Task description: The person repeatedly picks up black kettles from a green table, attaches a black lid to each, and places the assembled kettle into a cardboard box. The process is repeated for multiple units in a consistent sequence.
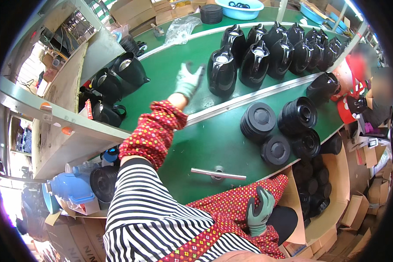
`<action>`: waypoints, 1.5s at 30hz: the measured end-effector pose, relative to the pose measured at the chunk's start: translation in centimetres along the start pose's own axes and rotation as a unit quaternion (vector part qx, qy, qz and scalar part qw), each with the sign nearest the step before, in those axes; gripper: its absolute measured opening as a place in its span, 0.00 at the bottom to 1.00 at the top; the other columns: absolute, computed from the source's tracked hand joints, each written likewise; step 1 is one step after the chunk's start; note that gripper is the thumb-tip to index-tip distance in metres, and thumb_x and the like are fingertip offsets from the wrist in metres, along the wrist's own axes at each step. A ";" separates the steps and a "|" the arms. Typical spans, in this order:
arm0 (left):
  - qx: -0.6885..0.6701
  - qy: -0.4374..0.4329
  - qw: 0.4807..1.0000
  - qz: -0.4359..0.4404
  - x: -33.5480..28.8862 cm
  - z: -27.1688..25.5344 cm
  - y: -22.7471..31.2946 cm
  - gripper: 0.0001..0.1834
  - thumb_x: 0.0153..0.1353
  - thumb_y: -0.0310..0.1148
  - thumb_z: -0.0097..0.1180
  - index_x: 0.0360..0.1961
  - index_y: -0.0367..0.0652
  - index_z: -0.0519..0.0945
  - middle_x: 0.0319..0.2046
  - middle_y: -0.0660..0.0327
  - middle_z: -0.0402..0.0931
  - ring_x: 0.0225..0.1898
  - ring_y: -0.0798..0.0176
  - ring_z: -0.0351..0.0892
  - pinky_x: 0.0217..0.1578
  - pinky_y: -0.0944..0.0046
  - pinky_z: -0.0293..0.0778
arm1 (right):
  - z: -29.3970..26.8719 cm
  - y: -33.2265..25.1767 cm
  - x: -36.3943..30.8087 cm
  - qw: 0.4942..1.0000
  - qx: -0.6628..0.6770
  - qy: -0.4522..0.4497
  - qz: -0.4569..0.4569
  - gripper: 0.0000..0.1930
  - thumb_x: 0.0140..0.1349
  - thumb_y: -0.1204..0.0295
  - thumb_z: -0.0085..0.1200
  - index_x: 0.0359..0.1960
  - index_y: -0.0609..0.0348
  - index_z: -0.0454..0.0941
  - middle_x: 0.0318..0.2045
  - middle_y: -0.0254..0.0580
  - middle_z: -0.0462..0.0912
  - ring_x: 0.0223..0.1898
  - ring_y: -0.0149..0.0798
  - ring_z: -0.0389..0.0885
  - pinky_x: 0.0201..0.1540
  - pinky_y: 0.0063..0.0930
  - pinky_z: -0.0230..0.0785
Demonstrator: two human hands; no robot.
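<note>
My left hand (188, 82), in a pale green glove with dark fingertips, reaches over the green bench with its fingers spread and nothing in them. Nearest to it, a short gap to the right, stands a glossy black jug (222, 74) with a handle, at the front left end of several rows of similar jugs. My right hand (260, 212), in the same kind of glove, lies low over the red patterned apron (231, 203). Its thumb and fingers are apart, and I see nothing held there.
Stacked black discs (258, 120) stand right of centre. A metal T-bar (218, 174) lies near the front edge. An open cardboard box (336, 174) holds black parts. More black jugs (130, 72) stand at the left. A blue basin (240, 9) sits behind; a person (371, 87) is at far right.
</note>
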State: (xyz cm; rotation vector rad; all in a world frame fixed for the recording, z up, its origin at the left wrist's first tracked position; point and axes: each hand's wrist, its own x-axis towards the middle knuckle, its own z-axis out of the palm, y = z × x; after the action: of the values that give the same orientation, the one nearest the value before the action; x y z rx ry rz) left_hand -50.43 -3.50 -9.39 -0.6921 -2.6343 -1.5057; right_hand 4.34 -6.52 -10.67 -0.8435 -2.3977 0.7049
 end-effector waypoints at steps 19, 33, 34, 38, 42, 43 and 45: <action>0.299 0.168 0.938 -0.051 4.2 -16.6 -11.6 0.40 0.57 0.49 0.75 0.67 0.41 0.76 0.64 0.46 0.78 0.61 0.41 0.82 0.61 0.48 0.78 | 0.2 -1.8 1.4 0.998 -0.040 -0.037 -0.007 0.25 0.57 0.72 0.68 0.59 0.60 0.81 0.55 0.50 0.84 0.58 0.56 0.79 0.66 0.52 0.66; 0.055 -0.294 0.830 0.470 -24.1 -18.5 15.0 0.19 0.47 0.28 0.78 0.40 0.41 0.84 0.62 0.46 0.82 0.36 0.49 0.90 0.35 0.57 0.86 | -6.4 -9.8 13.3 0.771 0.571 -0.190 0.209 0.41 0.68 0.67 0.69 0.79 0.56 0.61 0.73 0.45 0.69 0.67 0.42 0.75 0.64 0.37 0.76; 0.051 -0.318 0.801 0.504 -25.1 -18.5 15.8 0.19 0.47 0.31 0.78 0.40 0.41 0.84 0.62 0.47 0.82 0.35 0.50 0.90 0.34 0.57 0.85 | -7.5 -9.7 13.3 0.782 0.547 -0.228 0.194 0.39 0.68 0.65 0.69 0.78 0.57 0.63 0.71 0.45 0.72 0.67 0.41 0.76 0.63 0.36 0.77; -0.011 -0.374 0.719 0.586 -27.9 -17.9 17.8 0.26 0.50 0.34 0.77 0.51 0.40 0.85 0.63 0.47 0.81 0.38 0.51 0.91 0.38 0.57 0.87 | -11.2 -9.0 9.0 0.740 0.594 -0.260 0.178 0.35 0.72 0.65 0.66 0.75 0.63 0.66 0.67 0.46 0.78 0.66 0.39 0.78 0.70 0.36 0.73; -0.198 -0.370 0.808 0.414 -28.1 -15.2 16.2 0.40 0.60 0.21 0.68 0.74 0.38 0.67 0.78 0.43 0.59 0.59 0.48 0.84 0.57 0.54 0.82 | -11.8 -1.4 -0.3 0.801 0.551 -0.172 0.158 0.31 0.78 0.63 0.55 0.76 0.67 0.64 0.69 0.53 0.76 0.65 0.47 0.82 0.70 0.41 0.73; -0.214 -0.347 0.834 0.372 -28.1 -13.9 14.9 0.45 0.61 0.18 0.66 0.79 0.38 0.62 0.81 0.44 0.54 0.64 0.49 0.81 0.60 0.54 0.80 | -10.9 1.7 -3.3 0.893 0.416 -0.134 0.105 0.30 0.80 0.62 0.51 0.76 0.67 0.63 0.70 0.56 0.75 0.64 0.49 0.83 0.71 0.43 0.73; -0.303 -0.433 0.820 0.222 -28.8 -10.4 10.5 0.49 0.64 0.18 0.66 0.83 0.39 0.54 0.83 0.50 0.51 0.69 0.50 0.74 0.66 0.51 0.75 | -11.1 0.1 -4.1 0.692 0.701 -0.102 0.141 0.35 0.76 0.58 0.58 0.77 0.65 0.63 0.72 0.59 0.73 0.70 0.54 0.76 0.73 0.53 0.69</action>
State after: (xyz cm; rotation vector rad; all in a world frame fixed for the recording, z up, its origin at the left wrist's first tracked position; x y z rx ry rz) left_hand -22.35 -17.95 -2.23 -2.3245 -2.0073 -2.2059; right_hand 13.88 -5.89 -3.66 -0.3708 -1.1073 2.3332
